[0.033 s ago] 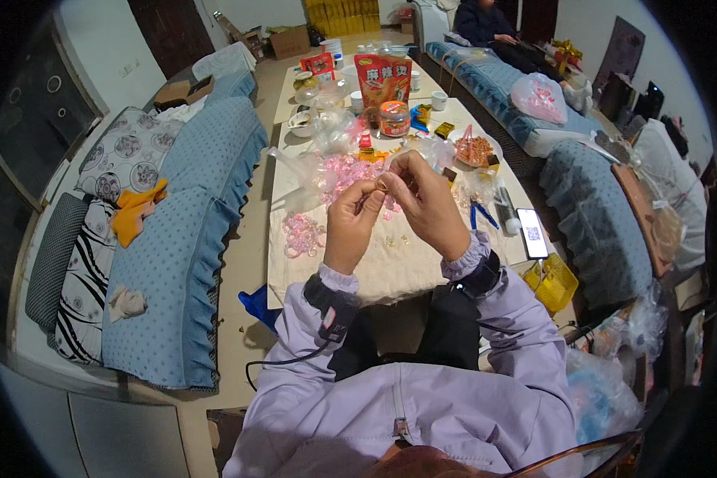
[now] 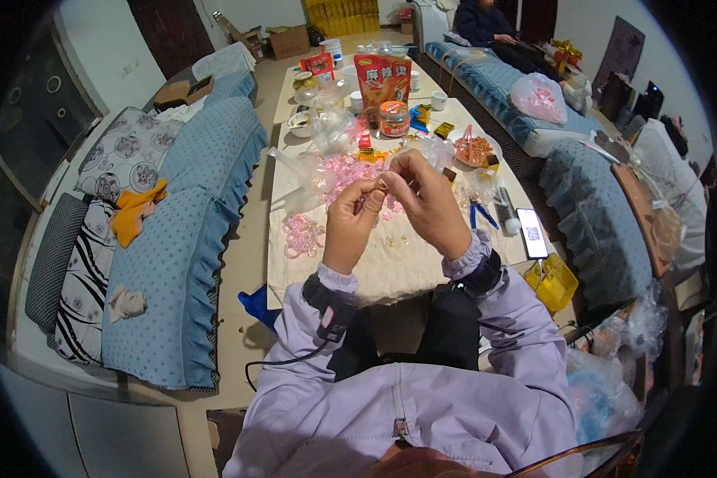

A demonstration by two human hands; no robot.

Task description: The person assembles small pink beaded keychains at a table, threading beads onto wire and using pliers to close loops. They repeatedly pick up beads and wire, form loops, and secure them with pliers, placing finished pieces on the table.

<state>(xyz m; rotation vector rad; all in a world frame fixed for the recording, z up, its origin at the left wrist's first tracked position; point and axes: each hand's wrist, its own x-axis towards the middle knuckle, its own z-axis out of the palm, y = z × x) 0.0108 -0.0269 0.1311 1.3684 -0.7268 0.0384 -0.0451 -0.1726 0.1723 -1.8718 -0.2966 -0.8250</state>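
Lying leftmost on the surface (image 2: 295, 276): small pink heap (image 2: 301, 236). Next, left hand (image 2: 354, 227), fingertips pinched on a tiny piece (image 2: 383, 185), detail unclear; right hand (image 2: 432, 209) pinching it too. Handling looks unfinished; many pink pieces (image 2: 349, 170) remain loose. Blue pliers (image 2: 474, 217) right, unheld. Versus earlier: left wristband (image 2: 332, 312) slightly turned, grip near identical.
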